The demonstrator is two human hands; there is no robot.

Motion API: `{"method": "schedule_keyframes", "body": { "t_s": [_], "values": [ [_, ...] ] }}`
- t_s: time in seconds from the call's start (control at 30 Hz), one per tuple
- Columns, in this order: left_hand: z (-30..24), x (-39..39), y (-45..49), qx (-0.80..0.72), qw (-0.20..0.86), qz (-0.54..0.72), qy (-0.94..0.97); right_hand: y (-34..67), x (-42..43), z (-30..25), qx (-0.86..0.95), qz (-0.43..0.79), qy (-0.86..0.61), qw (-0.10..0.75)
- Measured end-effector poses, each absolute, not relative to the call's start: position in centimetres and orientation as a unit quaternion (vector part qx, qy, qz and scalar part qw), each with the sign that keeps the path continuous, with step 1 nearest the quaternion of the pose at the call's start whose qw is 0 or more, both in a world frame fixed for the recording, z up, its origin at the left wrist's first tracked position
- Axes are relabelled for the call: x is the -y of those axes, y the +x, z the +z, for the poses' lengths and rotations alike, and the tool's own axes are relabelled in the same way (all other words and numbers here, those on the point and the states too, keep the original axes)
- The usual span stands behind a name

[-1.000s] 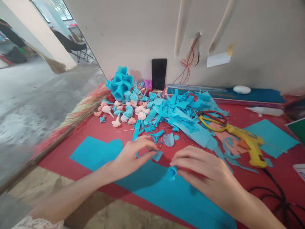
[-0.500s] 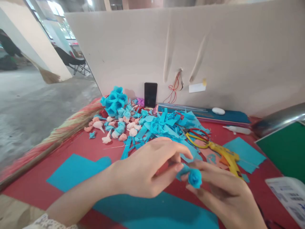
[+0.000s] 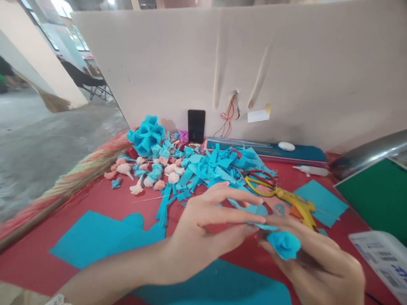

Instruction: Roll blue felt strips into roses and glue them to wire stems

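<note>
Nearest to us, between four and five o'clock from the middle of the view, there's the blue paper flower [image 3: 286, 245], its ruffled mouth facing back toward the wearer, and the right hand [image 3: 324, 264] has it, fingers curled in close around its base. In from six o'clock comes the left hand [image 3: 197, 235], thumb and forefinger narrowed on a thin blue paper strip [image 3: 265, 227], another finger stretched out above; whether that strip joins the flower, I can't tell. It looks featherlight, this bloom, soft and dry rather than slippery, and I'd judge the petals easily crushed, so the gathered base is the place to pinch, gently, with the rim left free. Below the hands at six o'clock lies a large blue sheet [image 3: 219, 284] on the red table [image 3: 110, 199], another piece of blue paper [image 3: 92, 237] out at eight. Past the right hand, toward four, the yellow glue gun [image 3: 300, 207], with scissors [image 3: 262, 186] just beside it. Farther on, a heap of blue scraps [image 3: 206, 167] near the centre, small pink and blue flowers [image 3: 155, 171] between eight and nine, and at twelve, a dark phone [image 3: 196, 126] leans against the pale panel [image 3: 159, 63].
</note>
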State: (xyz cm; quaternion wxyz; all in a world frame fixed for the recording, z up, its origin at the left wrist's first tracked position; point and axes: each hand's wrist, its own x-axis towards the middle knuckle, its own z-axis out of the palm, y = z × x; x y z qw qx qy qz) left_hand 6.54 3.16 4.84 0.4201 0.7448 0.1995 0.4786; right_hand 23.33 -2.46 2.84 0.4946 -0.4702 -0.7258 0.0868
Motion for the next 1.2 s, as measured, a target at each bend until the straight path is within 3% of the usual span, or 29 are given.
{"method": "schedule_keyframes", "body": {
  "t_s": [0.27,0.67,0.9,1.2],
  "values": [
    [5.1,-3.1,6.4,-0.270,0.550,0.434,0.661,22.5,2.3,2.2,0.746,0.049,-0.478,0.462],
    [5.6,-3.3,5.8,-0.265,0.549,0.402,0.684,22.3,1.5,3.4,0.716,0.039,-0.502,0.483],
    [5.5,-3.2,5.5,-0.252,0.554,0.388,0.692,21.9,1.8,2.9,0.659,0.160,-0.500,0.538],
    [5.8,-3.4,5.5,-0.269,0.547,0.363,0.705,21.7,1.5,3.4,0.600,0.324,-0.483,0.549]
  ]
}}
